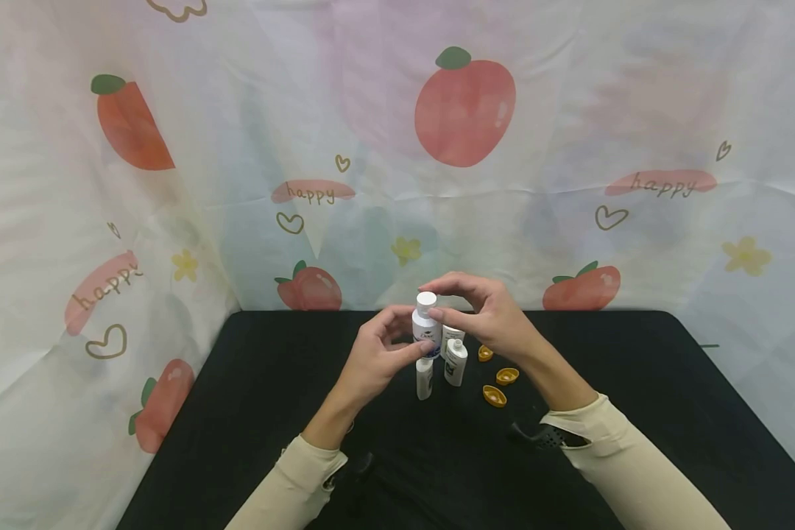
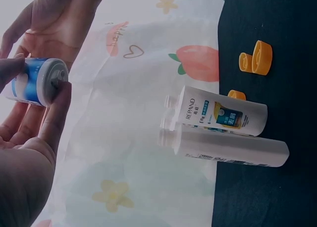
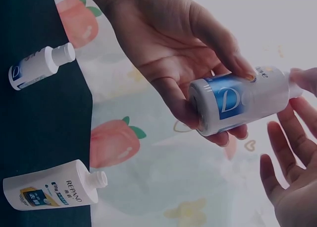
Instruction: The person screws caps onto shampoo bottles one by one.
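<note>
My left hand (image 1: 373, 355) grips a white Dove bottle (image 1: 427, 327) with a blue label band by its lower body, holding it upright above the table. The thumb and fingers of my right hand (image 1: 493, 311) pinch the white cap (image 1: 427, 300) at its top. In the right wrist view the bottle (image 3: 247, 100) lies between both hands, its lettering partly covered by fingers. Below it stand a white REPAND bottle (image 1: 456, 364) with a bare neck and a slim white bottle (image 1: 424, 380). Another white bottle (image 1: 452, 334) behind them is partly hidden.
Several small yellow oval pieces (image 1: 495, 396) lie on the black table (image 1: 271, 397), to the right of the standing bottles. A fruit-printed cloth (image 1: 371, 147) hangs behind the table's far edge and along its left side.
</note>
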Tool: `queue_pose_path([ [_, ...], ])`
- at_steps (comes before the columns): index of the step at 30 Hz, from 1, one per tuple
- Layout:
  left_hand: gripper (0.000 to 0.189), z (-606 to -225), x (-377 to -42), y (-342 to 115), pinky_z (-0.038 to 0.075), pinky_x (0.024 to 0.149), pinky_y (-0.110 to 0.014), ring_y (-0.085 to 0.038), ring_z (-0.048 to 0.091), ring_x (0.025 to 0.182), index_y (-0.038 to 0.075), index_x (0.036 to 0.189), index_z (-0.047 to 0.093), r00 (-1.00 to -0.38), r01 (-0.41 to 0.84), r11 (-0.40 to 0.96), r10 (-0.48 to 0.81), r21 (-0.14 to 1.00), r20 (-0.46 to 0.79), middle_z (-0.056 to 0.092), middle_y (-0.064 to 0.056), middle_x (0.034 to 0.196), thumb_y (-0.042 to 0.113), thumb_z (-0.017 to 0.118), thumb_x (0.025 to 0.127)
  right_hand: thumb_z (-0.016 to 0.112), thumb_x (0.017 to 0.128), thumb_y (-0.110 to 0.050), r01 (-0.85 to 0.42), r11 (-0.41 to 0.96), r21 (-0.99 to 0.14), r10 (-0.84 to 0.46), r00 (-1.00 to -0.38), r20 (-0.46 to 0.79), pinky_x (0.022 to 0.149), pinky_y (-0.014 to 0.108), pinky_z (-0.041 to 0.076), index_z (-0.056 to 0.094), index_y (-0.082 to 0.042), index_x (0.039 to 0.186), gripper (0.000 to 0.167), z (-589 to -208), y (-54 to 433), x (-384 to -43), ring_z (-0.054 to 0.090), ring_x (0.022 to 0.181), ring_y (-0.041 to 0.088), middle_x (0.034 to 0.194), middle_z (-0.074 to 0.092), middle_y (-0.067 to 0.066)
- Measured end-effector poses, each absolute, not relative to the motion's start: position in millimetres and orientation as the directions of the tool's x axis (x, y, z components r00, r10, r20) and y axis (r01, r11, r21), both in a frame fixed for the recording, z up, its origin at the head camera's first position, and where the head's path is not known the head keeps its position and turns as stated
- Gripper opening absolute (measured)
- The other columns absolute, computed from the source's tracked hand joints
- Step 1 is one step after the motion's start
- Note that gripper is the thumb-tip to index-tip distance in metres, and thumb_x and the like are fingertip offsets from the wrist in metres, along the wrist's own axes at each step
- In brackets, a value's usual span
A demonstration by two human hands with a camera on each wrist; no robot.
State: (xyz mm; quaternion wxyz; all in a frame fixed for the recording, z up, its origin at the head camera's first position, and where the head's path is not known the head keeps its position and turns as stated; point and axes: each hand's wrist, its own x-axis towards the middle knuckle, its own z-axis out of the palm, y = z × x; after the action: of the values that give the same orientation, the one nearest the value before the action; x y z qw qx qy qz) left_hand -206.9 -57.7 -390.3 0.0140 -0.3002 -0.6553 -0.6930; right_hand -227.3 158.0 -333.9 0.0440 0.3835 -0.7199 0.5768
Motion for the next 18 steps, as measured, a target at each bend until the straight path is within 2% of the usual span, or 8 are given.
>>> queue_pose_path([
  [5,0.043,-390.9,-207.3,-58.1,0.057,0.091,-0.035,-0.022,0.064,0.112,0.006,0.132,0.058,-0.812,0.416,-0.123,0.395,0.901,0.429,0.065,-0.013,0.122,0.004,0.074,0.092,0.071,0.093,0.0,-0.609,0.028,-0.793,-0.511,-0.69,0.512,0.107,0.033,0.046,0.07,-0.004,0.121,0.029,-334.4,158.7,-228.1,0.061,0.121,0.024,0.119,0.067,0.008],
  [13,0.045,-388.9,-206.3,-59.0,0.058,0.087,-0.034,-0.021,0.065,0.111,0.008,0.133,0.059,-0.829,0.383,-0.093,0.406,0.919,0.386,0.066,-0.013,0.122,0.002,0.074,0.091,0.071,0.092,0.001,-0.609,0.031,-0.793,-0.517,-0.688,0.509,0.105,0.037,0.048,0.07,-0.006,0.119,0.027,-336.7,160.3,-228.4,0.062,0.119,0.025,0.115,0.068,0.008],
  [18,0.044,-388.2,-206.5,-59.3,0.056,0.092,-0.046,-0.021,0.064,0.113,0.007,0.132,0.059,-0.832,0.379,-0.08,0.407,0.922,0.377,0.065,-0.013,0.123,0.002,0.074,0.091,0.071,0.092,0.001,-0.61,0.036,-0.792,-0.519,-0.688,0.506,0.104,0.039,0.048,0.071,-0.007,0.118,0.027,-338.5,160.5,-228.0,0.062,0.116,0.025,0.115,0.068,0.008],
])
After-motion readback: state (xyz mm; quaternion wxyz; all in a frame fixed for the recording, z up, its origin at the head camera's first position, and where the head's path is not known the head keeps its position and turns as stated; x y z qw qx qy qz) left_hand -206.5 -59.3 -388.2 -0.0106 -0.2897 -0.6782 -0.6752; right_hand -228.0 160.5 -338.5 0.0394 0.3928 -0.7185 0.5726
